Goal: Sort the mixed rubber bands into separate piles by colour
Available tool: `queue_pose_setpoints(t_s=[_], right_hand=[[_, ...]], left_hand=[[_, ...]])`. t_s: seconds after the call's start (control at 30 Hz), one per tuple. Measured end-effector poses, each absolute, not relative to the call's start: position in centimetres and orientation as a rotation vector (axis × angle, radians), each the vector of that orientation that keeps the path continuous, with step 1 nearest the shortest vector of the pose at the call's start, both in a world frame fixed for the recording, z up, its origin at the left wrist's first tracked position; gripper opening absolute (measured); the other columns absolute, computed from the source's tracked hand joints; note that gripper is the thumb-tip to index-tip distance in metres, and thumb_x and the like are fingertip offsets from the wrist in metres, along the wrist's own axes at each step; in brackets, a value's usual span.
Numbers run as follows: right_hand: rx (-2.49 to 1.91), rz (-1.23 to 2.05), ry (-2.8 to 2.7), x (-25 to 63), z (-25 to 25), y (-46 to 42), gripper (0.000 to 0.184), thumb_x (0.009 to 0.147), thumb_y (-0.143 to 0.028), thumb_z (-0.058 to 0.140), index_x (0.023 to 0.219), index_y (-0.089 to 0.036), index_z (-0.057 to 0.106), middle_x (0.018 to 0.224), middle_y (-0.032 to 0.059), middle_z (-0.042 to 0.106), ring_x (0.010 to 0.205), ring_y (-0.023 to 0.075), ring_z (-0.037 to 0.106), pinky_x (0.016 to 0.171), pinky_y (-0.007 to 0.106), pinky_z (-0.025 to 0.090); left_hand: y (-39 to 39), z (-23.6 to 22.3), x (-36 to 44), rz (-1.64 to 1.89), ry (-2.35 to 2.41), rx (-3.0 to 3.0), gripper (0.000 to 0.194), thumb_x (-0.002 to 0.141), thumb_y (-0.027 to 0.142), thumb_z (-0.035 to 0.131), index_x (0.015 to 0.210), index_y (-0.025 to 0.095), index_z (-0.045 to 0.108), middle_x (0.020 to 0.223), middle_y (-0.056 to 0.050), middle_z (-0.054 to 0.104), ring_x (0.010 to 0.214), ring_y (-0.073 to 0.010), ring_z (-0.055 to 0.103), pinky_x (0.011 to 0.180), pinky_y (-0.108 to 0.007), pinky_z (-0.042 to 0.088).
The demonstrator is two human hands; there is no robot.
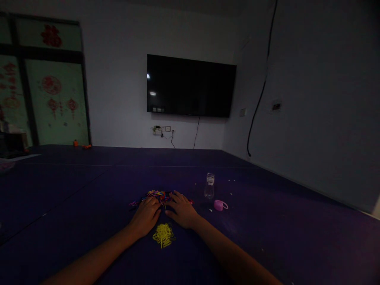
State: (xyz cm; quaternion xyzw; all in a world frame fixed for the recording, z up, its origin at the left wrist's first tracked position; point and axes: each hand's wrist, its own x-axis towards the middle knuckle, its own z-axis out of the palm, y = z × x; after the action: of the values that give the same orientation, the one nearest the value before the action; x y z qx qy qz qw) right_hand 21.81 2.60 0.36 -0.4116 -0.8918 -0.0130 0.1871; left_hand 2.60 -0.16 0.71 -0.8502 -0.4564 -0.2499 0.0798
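Observation:
Both my hands rest on a dark purple floor mat, side by side. My left hand lies palm down, its fingers curled at the near edge of a heap of mixed-colour small bands. My right hand lies beside it with fingers spread flat, the tips touching the same heap. Just in front of my wrists sits a separate small pile of yellow bands. I cannot see anything gripped in either hand.
A clear empty bottle stands right of the heap, and a pink lid lies beside it. A black wall television hangs ahead above sockets and cables. A green door with red decorations is at left.

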Motion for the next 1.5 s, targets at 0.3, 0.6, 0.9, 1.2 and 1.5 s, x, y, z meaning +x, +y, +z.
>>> queue_pose_setpoints(t_s=[0.3, 0.6, 0.9, 1.2, 1.5], right_hand=[[-0.936, -0.029, -2.561, 21.8, 1.2, 2.0, 0.027, 0.09, -0.039, 0.044, 0.107, -0.027, 0.062, 0.133, 0.0028, 0.049, 0.13, 0.0239, 0.031, 0.104, 0.046, 0.028], [-0.937, -0.037, -2.5, 21.4, 1.5, 1.8, 0.032, 0.092, -0.026, 0.039, 0.118, -0.026, 0.058, 0.129, 0.0033, 0.053, 0.124, 0.0182, 0.04, 0.106, 0.037, 0.027], [-1.118, -0.063, -2.506, 21.6, 0.5, 2.2, 0.037, 0.092, -0.038, 0.04, 0.124, -0.028, 0.054, 0.136, 0.0058, 0.045, 0.13, 0.0256, 0.03, 0.104, 0.047, 0.027], [-1.071, -0.077, -2.529, 21.5, 0.5, 2.1, 0.037, 0.092, -0.038, 0.039, 0.126, -0.03, 0.052, 0.139, 0.0035, 0.042, 0.13, 0.027, 0.03, 0.104, 0.051, 0.026], [-1.041, -0.081, -2.542, 21.7, 0.3, 2.7, 0.044, 0.082, -0.013, 0.045, 0.119, -0.031, 0.058, 0.136, 0.0018, 0.046, 0.129, 0.0235, 0.033, 0.103, 0.047, 0.027]], left_hand=[[0.1, 0.5, 2.5, -0.672, -1.434, -2.554, 0.025, 0.084, 0.014, 0.045, 0.103, 0.019, 0.061, 0.103, -0.007, 0.06, 0.104, -0.0244, 0.051, 0.094, -0.04, 0.038], [0.1, 0.5, 2.4, -0.706, -1.377, -2.579, 0.026, 0.082, 0.011, 0.046, 0.103, 0.018, 0.061, 0.109, -0.008, 0.059, 0.112, -0.0246, 0.047, 0.1, -0.041, 0.034], [0.0, 0.8, 2.6, -0.8, -1.251, -2.621, 0.026, 0.079, 0.002, 0.045, 0.089, 0.017, 0.065, 0.094, -0.007, 0.064, 0.097, -0.0221, 0.055, 0.092, -0.038, 0.041], [0.3, 0.4, 2.5, -0.911, -1.112, -2.662, 0.025, 0.073, 0.0, 0.047, 0.077, 0.018, 0.064, 0.083, -0.005, 0.065, 0.086, -0.0207, 0.058, 0.083, -0.036, 0.045], [0.0, 0.3, 2.5, -1.153, -1.001, -2.753, 0.032, 0.069, 0.0, 0.044, 0.08, 0.019, 0.067, 0.083, -0.004, 0.066, 0.084, -0.0185, 0.061, 0.081, -0.033, 0.047]])
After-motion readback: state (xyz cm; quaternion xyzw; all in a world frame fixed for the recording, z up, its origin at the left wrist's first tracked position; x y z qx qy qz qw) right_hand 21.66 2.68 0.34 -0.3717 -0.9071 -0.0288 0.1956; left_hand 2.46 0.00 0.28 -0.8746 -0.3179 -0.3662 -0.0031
